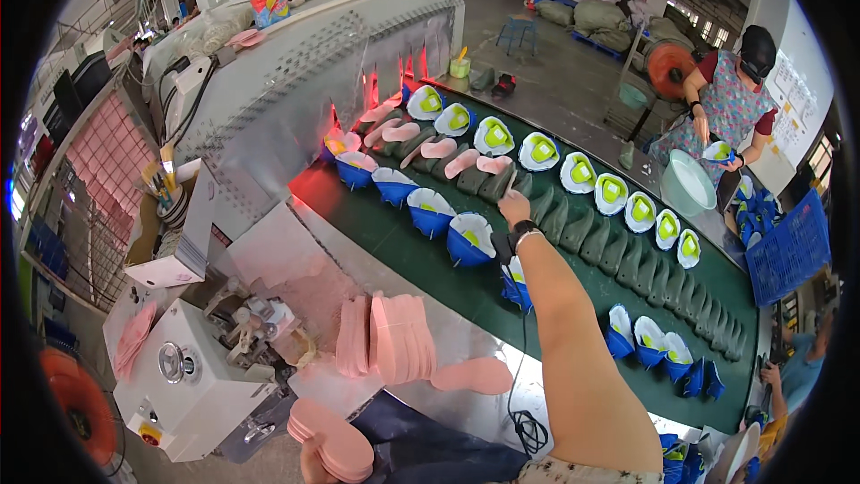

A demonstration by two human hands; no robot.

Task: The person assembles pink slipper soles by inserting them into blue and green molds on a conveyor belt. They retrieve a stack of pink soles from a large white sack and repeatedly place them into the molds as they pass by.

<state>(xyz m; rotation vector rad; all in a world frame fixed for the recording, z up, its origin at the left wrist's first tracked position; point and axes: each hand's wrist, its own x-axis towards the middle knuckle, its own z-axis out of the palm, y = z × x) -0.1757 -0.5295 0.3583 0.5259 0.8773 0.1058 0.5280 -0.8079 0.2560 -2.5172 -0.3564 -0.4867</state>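
My right hand [513, 207] reaches out over the green conveyor belt [466, 291]. Its fingertips touch a dark green shoe last [498, 185] that carries a pink insole [493, 164]. The back of the hand hides its fingers. A black band sits on that wrist. My left hand [309, 466] is low at the picture's bottom edge and grips a stack of pink insoles [333, 439]. Blue shoe uppers with white lining [468, 238] stand in a row on the belt beside my right hand.
More pink insoles [394, 339] lie on the metal table in front of me. A white machine [193, 385] stands at lower left. A silver tunnel [296, 81] covers the belt's far end. A co-worker [730, 108] holds an upper over a basin [688, 184], near a blue crate [788, 251].
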